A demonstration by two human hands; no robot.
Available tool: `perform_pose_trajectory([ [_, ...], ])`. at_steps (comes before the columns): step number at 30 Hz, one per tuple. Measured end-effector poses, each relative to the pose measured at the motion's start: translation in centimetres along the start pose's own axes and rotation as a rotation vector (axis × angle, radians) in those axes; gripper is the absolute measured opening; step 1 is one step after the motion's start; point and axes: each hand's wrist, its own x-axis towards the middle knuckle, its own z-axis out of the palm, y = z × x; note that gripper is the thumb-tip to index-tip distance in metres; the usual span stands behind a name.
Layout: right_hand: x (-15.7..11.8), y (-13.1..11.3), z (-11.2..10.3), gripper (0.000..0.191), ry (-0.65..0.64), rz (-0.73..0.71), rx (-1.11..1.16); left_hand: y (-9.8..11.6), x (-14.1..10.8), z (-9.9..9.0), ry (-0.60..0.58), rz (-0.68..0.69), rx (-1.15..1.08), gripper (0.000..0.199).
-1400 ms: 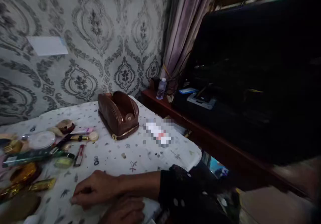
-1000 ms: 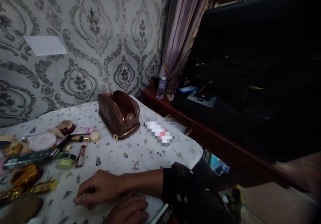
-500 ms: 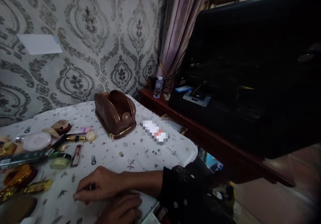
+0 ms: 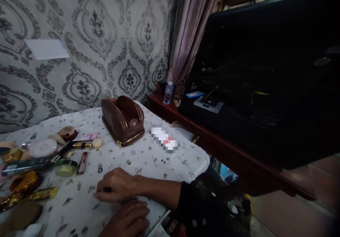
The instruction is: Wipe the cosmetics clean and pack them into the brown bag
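My right hand (image 4: 117,185) rests on the patterned white cloth (image 4: 111,162), its fingers curled inward. A dark gap shows between thumb and fingers, and I cannot make out whether anything is in it. Below it, my left hand (image 4: 129,217) lies palm down near the table's front edge, fingers stretched out. Nearest on the left are a lipstick-like tube (image 4: 82,163), a green-lidded round jar (image 4: 66,168) and a gold tube (image 4: 44,193). Farther back stands a brown cosmetic bag (image 4: 123,120) with its zip undone.
Several more cosmetics, among them a round white compact (image 4: 43,147), crowd the left side. A blurred-out white item (image 4: 164,137) lies right of the bag. Beyond the cloth are a clear bottle (image 4: 168,93) and a large black television (image 4: 252,70) on a dark red stand (image 4: 212,137).
My right hand has drawn back to the right, away from the cosmetics. My left hand has barely moved. The view has shifted slightly; the bag and cosmetics remain in place.
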Motion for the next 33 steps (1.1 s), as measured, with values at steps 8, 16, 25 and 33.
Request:
perform_pose_trajectory([
  [8,-0.09,-0.31,-0.56,0.024,-0.055,-0.020,-0.071,-0.25,-0.35,0.35,-0.041,0.024,-0.007,0.023],
  [16,0.02,0.10,-0.19,0.024,-0.057,-0.005,-0.053,-0.07,-0.38,0.00,-0.058,-0.016,-0.047,0.016],
  [25,0.11,0.15,-0.33,0.023,-0.061,0.002,-0.047,0.11,-0.12,-0.04,-0.032,-0.028,-0.039,0.017],
  [33,0.11,0.37,-0.20,0.022,-0.059,0.012,-0.018,-0.06,-0.34,0.05,-0.049,-0.018,-0.059,0.014],
])
